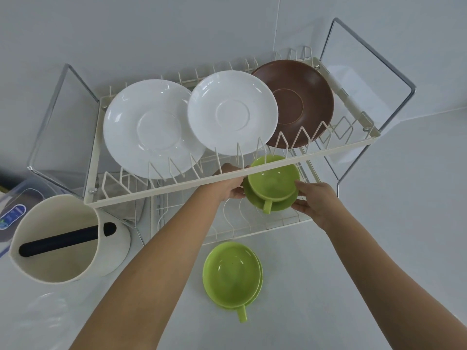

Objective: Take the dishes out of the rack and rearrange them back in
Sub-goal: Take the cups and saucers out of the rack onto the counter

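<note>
**Green cup and saucer held at the lower tier**

The green cup point(273, 178), glossy and smooth like moulded plastic, sits on a matching green saucer point(271, 202) just right of frame centre, under the front rail of the upper tier. Cup handle points toward the person. Left hand point(228, 184) grips the saucer's left edge, fingers curled around it; right hand point(314, 202) pinches the right edge, thumb on the rim near the cup. Two hands on the saucer likely keep the loose cup from sliding off. Whether the set is going in or coming out, I cannot tell.

Below, on the white counter point(353, 274) at lower centre, lies a second green set point(232, 274): two shallow handled dishes nested together, handle toward the bottom edge. Out of the rack, probably awaiting their turn.

The dish rack point(227, 178) is cream-coated wire with chrome side frames. Its upper tier carries three plates leaning in the slots, overlapping left to right: large white plate point(151, 127), smaller white plate point(232, 112), matte brown plate point(300, 102). The prongs hold them tilted for draining.

At left, a cream jug point(63, 238) with a black handle stands beside the rack.
</note>
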